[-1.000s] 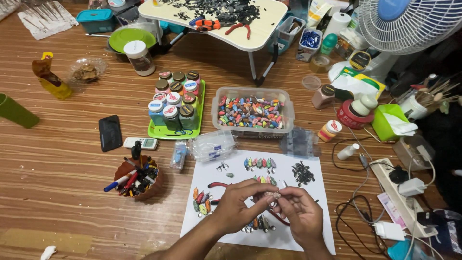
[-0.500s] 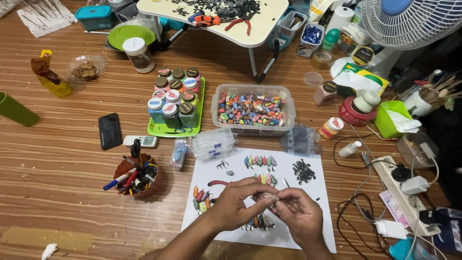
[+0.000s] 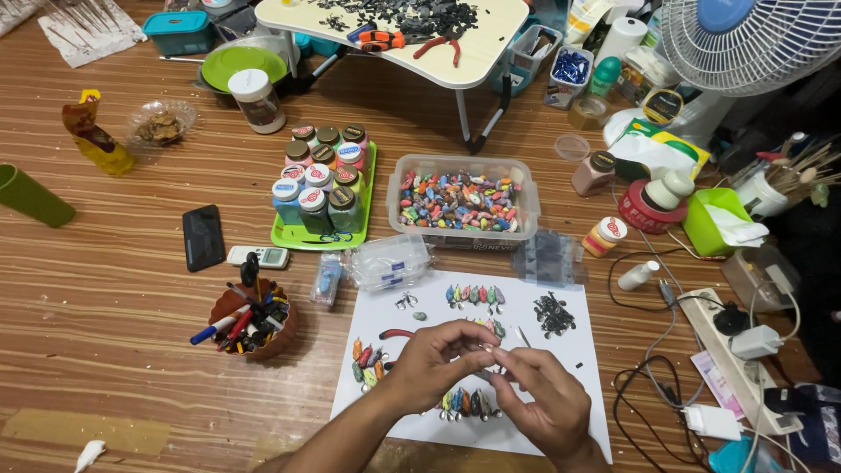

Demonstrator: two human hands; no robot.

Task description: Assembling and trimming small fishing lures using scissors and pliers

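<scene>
White paper sheet (image 3: 561,385) at lower centre — left hand (image 3: 434,363) and right hand (image 3: 539,403) meet above it, fingers pinched narrow on a tiny piece (image 3: 487,352), too small to identify. Colourful small lures (image 3: 473,295) lie in rows around them. Clear bin of coloured pieces (image 3: 462,198) just above — wooden floor (image 3: 114,350) underneath.

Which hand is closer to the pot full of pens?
Left. The left hand is right of the pen pot, with bare paper and floor between; the right hand is farther right.
</scene>
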